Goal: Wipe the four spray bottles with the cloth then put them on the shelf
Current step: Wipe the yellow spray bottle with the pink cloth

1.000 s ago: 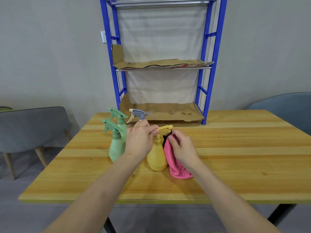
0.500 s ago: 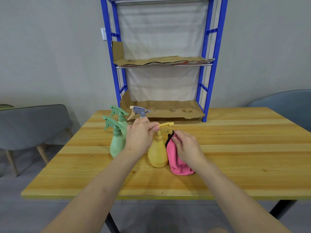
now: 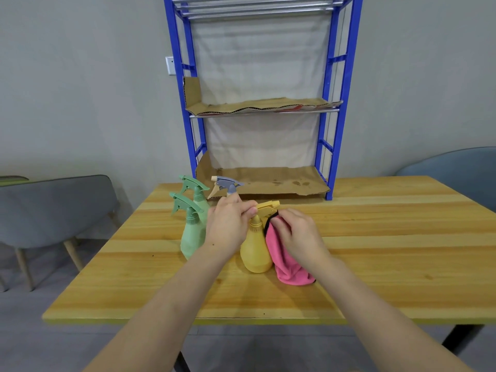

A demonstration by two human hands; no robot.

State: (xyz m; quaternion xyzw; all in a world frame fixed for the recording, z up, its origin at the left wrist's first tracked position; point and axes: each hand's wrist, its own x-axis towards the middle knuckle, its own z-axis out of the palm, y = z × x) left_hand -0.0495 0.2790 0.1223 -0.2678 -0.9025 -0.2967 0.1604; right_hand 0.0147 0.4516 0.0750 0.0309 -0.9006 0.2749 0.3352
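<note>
One broad pale wooden table (image 3: 375, 251) is carrying everything you are working on; at its far edge the tall blue metal shelf (image 3: 331, 130), its tiers lined with brown cardboard, is standing with no bottle on it, so the putting-away is not yet begun; to your left two mint-green plastic spray bottles (image 3: 192, 237) are standing upright, one just behind the other, and the spray bottle with the grey trigger head (image 3: 226, 183) is showing only its top behind your left hand (image 3: 228, 226); the yellow pear-shaped plastic spray bottle (image 3: 255, 251) is standing upright on the table between your hands, just right of the green pair; your left hand is pinching the back of its trigger head, steadying it; your right hand (image 3: 298, 234) is gripping the pink cloth with dark edging (image 3: 284, 267) and pressing it against the bottle's right flank, the cloth's lower end trailing onto the table; by my reading you are wiping the yellow bottle, likely the first of the four, though I cannot tell whether the others are already wiped; the next move is calling for turning the bottle under the left pinch so the cloth is reaching its near and left sides and the trigger, then lifting it clear of its close neighbours and carrying it to a cardboard tier.
</note>
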